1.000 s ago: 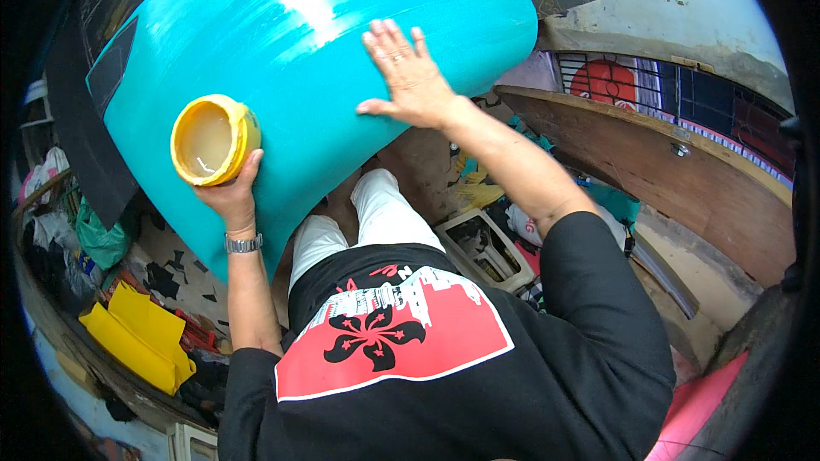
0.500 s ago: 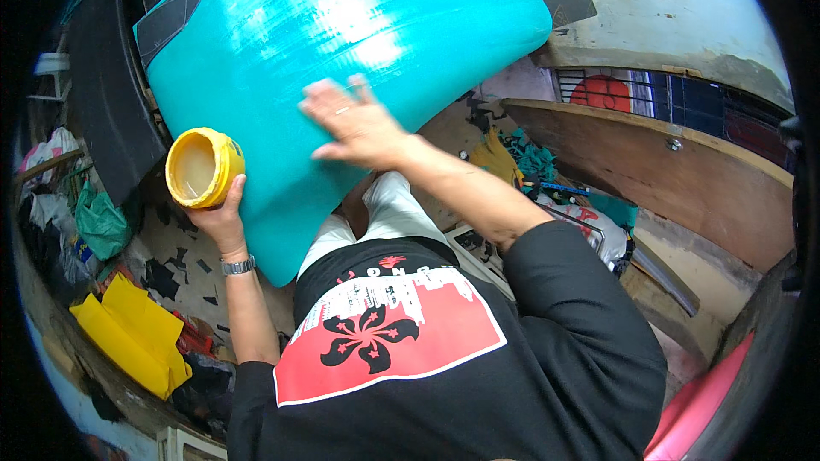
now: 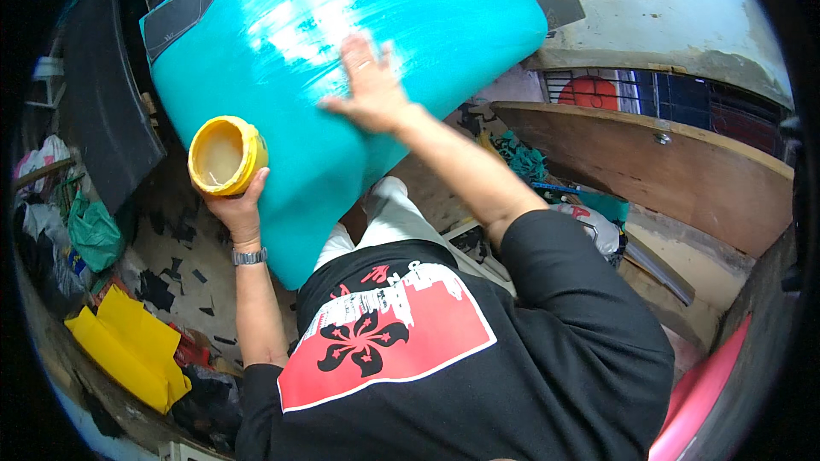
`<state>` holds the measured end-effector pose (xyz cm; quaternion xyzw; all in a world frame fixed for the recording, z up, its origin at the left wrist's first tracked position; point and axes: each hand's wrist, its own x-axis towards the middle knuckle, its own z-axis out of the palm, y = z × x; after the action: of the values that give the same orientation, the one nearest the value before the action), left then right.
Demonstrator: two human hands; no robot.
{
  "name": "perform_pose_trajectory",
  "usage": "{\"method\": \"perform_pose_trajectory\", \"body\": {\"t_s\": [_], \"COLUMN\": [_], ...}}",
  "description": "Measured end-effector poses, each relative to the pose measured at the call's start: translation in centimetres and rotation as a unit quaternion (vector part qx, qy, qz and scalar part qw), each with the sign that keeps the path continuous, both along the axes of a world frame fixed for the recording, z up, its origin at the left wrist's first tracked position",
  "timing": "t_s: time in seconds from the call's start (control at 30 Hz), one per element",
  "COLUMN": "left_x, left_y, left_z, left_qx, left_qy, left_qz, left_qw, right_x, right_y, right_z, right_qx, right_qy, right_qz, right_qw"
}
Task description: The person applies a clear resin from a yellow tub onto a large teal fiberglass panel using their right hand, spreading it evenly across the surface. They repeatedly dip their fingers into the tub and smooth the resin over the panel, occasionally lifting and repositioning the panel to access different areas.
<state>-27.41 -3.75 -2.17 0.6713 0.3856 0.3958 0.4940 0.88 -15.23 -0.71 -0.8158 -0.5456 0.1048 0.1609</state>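
My left hand [image 3: 240,215] grips a yellow plastic jar [image 3: 254,152] from below and the side. The jar is uncapped and tilted, and a pale, creamy stuff shows inside. A big turquoise sheet [image 3: 213,77], its material unclear, hangs down over the edge in front of me. Against its surface lies my right hand [image 3: 374,85], fingers spread and somewhat blurred. Wet, shiny streaks cover the sheet around and beyond that hand. A dark panel [image 3: 184,15] outlined in grey sits at the sheet's far left corner.
To the left hangs a black sheet [image 3: 107,94]. Folded yellow material [image 3: 128,346] and a green plastic bag [image 3: 94,230] lie at lower left, with dark scraps on the floor. A wooden board [image 3: 649,175] stands at right, beside turquoise scraps [image 3: 519,156].
My right hand has slid farther away and slightly right over the sheet, its fingers now pointing more away from me. The left hand with the jar has shifted a little right.
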Motion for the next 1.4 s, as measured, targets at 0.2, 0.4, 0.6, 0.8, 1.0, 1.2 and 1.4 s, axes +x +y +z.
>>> {"method": "perform_pose_trajectory", "body": {"t_s": [0.2, 0.4, 0.6, 0.8, 1.0, 1.2, 1.4], "left_x": [0.4, 0.8, 0.6, -0.2, -1.2, -0.9, -0.7], "left_y": [-0.1, 0.0, -0.3, 0.0, 0.3, 0.0, -0.3], "left_z": [0.1, -0.5, -0.6, -1.0, -2.0, -2.1, -2.3], "left_qx": [-0.070, 0.037, -0.002, -0.005, -0.008, -0.010, -0.018], "left_qy": [-0.015, 0.004, 0.039, 0.095, 0.096, 0.112, 0.106], "left_qz": [-0.014, 0.020, 0.023, 0.069, 0.069, 0.088, 0.087], "left_qw": [0.997, 0.999, 0.999, 0.993, 0.993, 0.990, 0.990], "right_x": [-7.6, 0.5, 11.6, 20.9, 29.9, 31.5, 23.4], "right_y": [0.6, -7.8, -13.4, -16.9, -20.5, -19.6, -16.2], "right_z": [0.9, 0.0, -0.3, -1.1, -0.7, -0.3, 0.1], "right_qx": [-0.012, -0.041, -0.082, -0.079, -0.087, -0.084, -0.095], "right_qy": [0.048, -0.087, -0.074, -0.057, -0.037, -0.019, -0.026], "right_qz": [0.165, 0.026, -0.148, -0.270, -0.330, -0.364, -0.299], "right_qw": [0.985, 0.995, 0.983, 0.958, 0.939, 0.927, 0.949]}}
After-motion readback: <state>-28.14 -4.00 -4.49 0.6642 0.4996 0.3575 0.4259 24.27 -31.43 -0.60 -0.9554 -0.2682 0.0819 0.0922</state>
